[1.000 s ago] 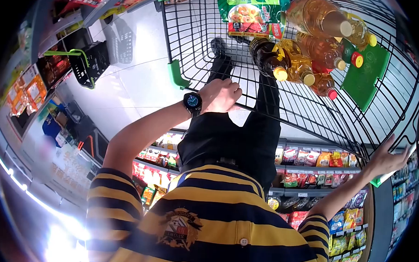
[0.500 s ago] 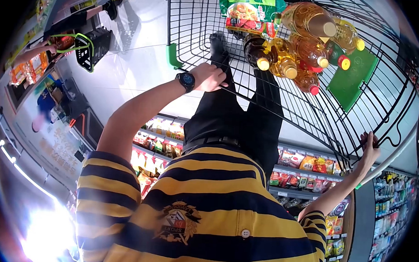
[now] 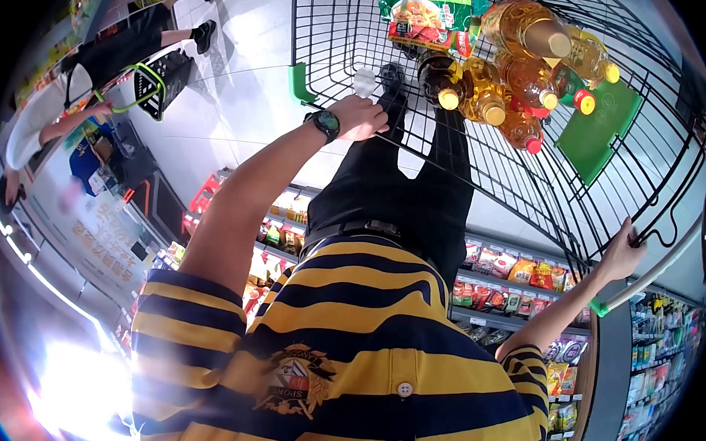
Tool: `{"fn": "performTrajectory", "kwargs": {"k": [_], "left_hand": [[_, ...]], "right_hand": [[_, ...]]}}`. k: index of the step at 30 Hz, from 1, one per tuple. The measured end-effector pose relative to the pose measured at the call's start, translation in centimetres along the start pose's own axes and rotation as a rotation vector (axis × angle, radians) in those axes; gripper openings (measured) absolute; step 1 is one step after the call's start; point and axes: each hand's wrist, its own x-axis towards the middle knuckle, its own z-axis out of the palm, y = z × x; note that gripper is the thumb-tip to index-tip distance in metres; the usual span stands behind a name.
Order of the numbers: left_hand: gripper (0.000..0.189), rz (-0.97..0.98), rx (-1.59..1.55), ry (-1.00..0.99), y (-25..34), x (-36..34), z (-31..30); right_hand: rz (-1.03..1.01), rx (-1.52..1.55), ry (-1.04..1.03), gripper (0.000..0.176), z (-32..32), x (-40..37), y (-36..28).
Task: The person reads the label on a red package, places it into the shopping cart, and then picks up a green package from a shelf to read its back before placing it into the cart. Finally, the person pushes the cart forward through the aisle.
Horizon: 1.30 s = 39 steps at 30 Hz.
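My left hand (image 3: 359, 118), with a watch (image 3: 325, 125) on its wrist, is closed around the near rim of a wire shopping cart (image 3: 299, 85) with green corners. On the right, my right hand (image 3: 622, 252) has its fingers wrapped over the cart's wire edge beside a pale curved bar (image 3: 662, 266). Inside the cart lie a green and red food bag (image 3: 430, 21), a dark bottle (image 3: 434, 77) with a yellow cap, and several bottles of golden oil (image 3: 523, 28). A green panel (image 3: 601, 132) is fixed to the wires to their right.
At the left, a person (image 3: 42, 116) holds a black shopping basket (image 3: 163, 82) with green handles. Behind me stand shelves of packaged snacks (image 3: 515, 265), and more stocked shelves (image 3: 651, 371) rise at the right. A pale tiled floor (image 3: 241, 77) surrounds the cart.
My right hand has closed more firmly over the cart's edge. My left hand and the cart's contents sit slightly further right in view. More of the person with the basket shows.
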Motion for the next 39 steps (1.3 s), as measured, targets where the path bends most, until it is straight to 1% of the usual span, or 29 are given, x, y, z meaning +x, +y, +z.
{"fn": "performTrajectory", "kwargs": {"k": [1,2,3,4,5,6,7,8,9,10,11,13,14,16,18,21,23,24,27,29,33,35,36,39], "left_hand": [[0.024,0.005,-0.002,-0.003,0.0,0.0,0.0],[0.023,-0.004,-0.004,-0.017,0.0,-0.1,0.0],[0.023,-0.013,-0.003,-0.028,0.0,0.0,0.0],[0.023,-0.014,-0.014,-0.039,-0.1,0.1,0.0],[0.023,-0.002,-0.012,-0.04,-0.3,0.2,0.0],[0.023,-0.015,-0.019,-0.051,-0.3,0.2,0.1],[0.023,-0.028,-0.03,-0.062,-0.2,0.1,0.2],[0.023,-0.048,-0.047,-0.085,-0.1,0.3,0.0],[0.023,-0.074,-0.051,-0.128,0.1,0.3,-0.7],[0.022,-0.06,-0.086,-0.101,-0.3,0.1,0.5],[0.022,-0.048,-0.121,-0.071,-1.2,-0.1,2.4],[0.021,0.015,-0.372,0.286,-2.8,-0.5,5.5],[0.021,0.013,-0.415,0.337,-2.6,-0.7,5.5],[0.02,-0.036,-0.377,0.256,-2.4,-1.0,5.4],[0.02,-0.048,-0.339,0.216,-2.2,-1.1,5.2],[0.02,-0.051,-0.336,0.216,-1.7,-1.3,5.2],[0.02,-0.047,-0.346,0.218,-1.6,-1.3,5.2],[0.02,-0.048,-0.348,0.224,-1.4,-1.3,5.2],[0.019,-0.033,-0.358,0.236,-1.1,-1.3,5.0],[0.019,-0.021,-0.368,0.237,-1.0,-1.2,5.1],[0.019,0.01,-0.361,0.236,-0.8,-1.2,5.2],[0.019,0.019,-0.363,0.235,-0.8,-1.3,5.2],[0.019,0.027,-0.36,0.233,-0.9,-1.3,5.1],[0.019,0.044,-0.345,0.227,-0.5,-1.2,5.1]], "right_hand": [[-0.088,-0.23,0.185,0.058,0.2,-0.4,-0.4],[-0.298,-0.198,0.389,0.06,0.3,-1.0,-0.7],[-0.44,-0.067,0.528,0.059,0.6,-1.8,-1.8],[-0.481,0.142,0.512,0.055,0.0,-4.3,-5.6],[-0.561,0.267,0.445,0.05,-0.3,-7.2,-9.2],[-0.427,0.488,0.199,0.049,0.1,-10.7,-12.9],[-0.479,0.671,-0.01,0.049,0.8,-14.0,-16.2],[-0.516,0.976,-0.304,0.046,1.6,-17.5,-19.3],[-0.498,1.161,-0.569,0.046,0.0,-20.3,-23.3],[-0.645,1.109,-0.618,0.046,2.9,-23.4,-24.8],[-0.667,1.083,-0.625,0.047,3.7,-26.2,-26.7],[-0.717,1.065,-0.764,0.047,3.8,-29.6,-29.2],[-0.721,1.054,-0.769,0.047,3.9,-30.4,-29.8],[-0.845,1.022,-0.763,0.047,4.1,-31.8,-30.7],[-0.871,0.996,-0.77,0.047,4.2,-32.2,-31.0],[-0.921,0.915,-0.795,0.046,4.0,-32.4,-31.5],[-0.83,0.868,-0.84,0.038,4.0,-32.9,-31.6],[-0.817,0.854,-0.819,0.037,3.9,-33.2,-31.6],[-0.806,0.801,-0.83,0.038,2.5,-33.3,-31.9],[-0.788,0.822,-0.832,0.041,2.8,-33.7,-31.8],[-0.783,0.842,-0.727,0.045,3.3,-34.5,-31.5],[-0.863,0.863,-0.577,0.045,3.4,-35.0,-31.3],[-0.889,0.851,-0.542,0.045,3.2,-35.1,-31.2],[-0.907,0.84,-0.565,0.045,3.3,-35.0,-30.6]]}}
